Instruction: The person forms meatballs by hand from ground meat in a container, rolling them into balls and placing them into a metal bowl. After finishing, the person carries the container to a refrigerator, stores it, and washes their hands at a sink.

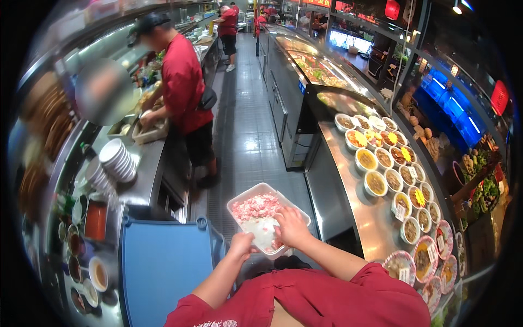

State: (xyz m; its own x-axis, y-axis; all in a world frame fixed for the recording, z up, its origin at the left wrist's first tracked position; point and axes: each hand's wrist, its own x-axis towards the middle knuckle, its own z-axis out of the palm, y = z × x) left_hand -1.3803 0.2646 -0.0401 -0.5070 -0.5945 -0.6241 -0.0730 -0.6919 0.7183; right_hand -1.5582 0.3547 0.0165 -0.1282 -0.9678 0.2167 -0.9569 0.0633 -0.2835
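A white rectangular tray point(302, 216) is held in front of my body, tilted slightly. Pink minced meat point(256, 205) is heaped in its far left part, and the tray's bottom shows pale and bare in the middle. My left hand point(242, 244) grips the near left rim, thumb over the edge. Inside the right side of the tray, my right hand point(291, 224) has its fingers bent down around a small clump of the meat; the fingertips are partly hidden.
A blue-topped cart point(163, 267) stands at my left, by a steel counter with stacked white bowls point(117, 158). At right, a steel counter point(340, 163) carries several bowls of food. A co-worker in red point(185, 82) works at the left counter; an aisle point(239, 120) runs ahead.
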